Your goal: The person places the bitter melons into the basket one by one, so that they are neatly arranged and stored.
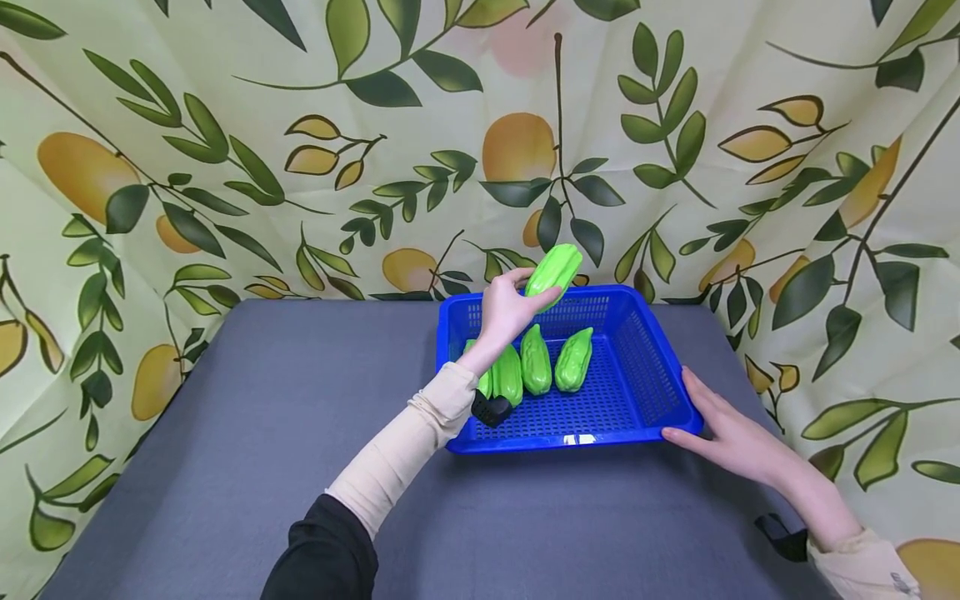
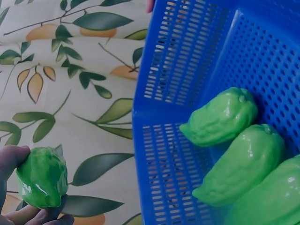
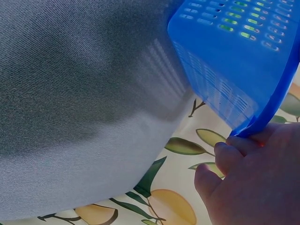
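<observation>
My left hand grips a bright green, ridged bitter melon above the far rim of a blue plastic basket. In the left wrist view, the thumb and fingers pinch this bitter melon outside the basket wall. Several similar bitter melons lie side by side in the basket's left and middle part, one of them rightmost; my left forearm partly hides those at the left. My right hand holds the basket's near right corner. In the right wrist view, its fingers curl at the blue rim.
A grey cloth-covered table lies under the basket and stretches to the left. Behind and at the sides hangs a fabric backdrop printed with leaves and orange fruit. A black wrist camera hangs over the basket's near left part.
</observation>
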A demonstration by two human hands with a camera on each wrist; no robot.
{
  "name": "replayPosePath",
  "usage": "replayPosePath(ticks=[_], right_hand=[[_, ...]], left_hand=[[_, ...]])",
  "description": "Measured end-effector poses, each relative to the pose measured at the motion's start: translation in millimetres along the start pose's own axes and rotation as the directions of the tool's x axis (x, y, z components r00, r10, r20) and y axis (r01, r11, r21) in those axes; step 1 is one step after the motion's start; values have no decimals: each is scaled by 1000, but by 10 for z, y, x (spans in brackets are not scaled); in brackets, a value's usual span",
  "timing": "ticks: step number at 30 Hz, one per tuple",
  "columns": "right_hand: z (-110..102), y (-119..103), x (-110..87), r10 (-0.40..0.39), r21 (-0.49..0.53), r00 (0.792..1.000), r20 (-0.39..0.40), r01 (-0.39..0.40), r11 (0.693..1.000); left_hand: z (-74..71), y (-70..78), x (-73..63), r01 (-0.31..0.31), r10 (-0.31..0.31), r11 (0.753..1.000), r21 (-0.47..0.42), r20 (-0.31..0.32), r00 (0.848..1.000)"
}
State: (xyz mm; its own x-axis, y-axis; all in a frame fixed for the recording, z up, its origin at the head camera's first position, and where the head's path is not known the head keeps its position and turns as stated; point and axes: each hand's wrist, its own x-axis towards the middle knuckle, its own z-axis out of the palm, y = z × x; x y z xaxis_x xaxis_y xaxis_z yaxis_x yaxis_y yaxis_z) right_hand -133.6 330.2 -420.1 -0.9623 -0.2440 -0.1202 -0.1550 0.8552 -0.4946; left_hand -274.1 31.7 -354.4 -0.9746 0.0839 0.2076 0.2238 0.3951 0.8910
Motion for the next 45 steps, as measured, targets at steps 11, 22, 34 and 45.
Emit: replayPosePath(ticks=[11,22,34,45], right_hand=[[2,15,-1,3,-1,1000,-3,-3,1000],[-5,31,4,5,-3,1000,-8,-5,1000],[12,35,-10,19,-19,1000,-17,-19,1000],[33,39,0,13,-4,1000,-29,-13,1000]], left_hand=[[242,21,25,38,-40,997,64,27,999],[590,50,17,18,-26,991,130,63,998],[827,-100,-6,46,-71,978,206,116,991],[958,-139,5,33,-94,941,337,165,982]])
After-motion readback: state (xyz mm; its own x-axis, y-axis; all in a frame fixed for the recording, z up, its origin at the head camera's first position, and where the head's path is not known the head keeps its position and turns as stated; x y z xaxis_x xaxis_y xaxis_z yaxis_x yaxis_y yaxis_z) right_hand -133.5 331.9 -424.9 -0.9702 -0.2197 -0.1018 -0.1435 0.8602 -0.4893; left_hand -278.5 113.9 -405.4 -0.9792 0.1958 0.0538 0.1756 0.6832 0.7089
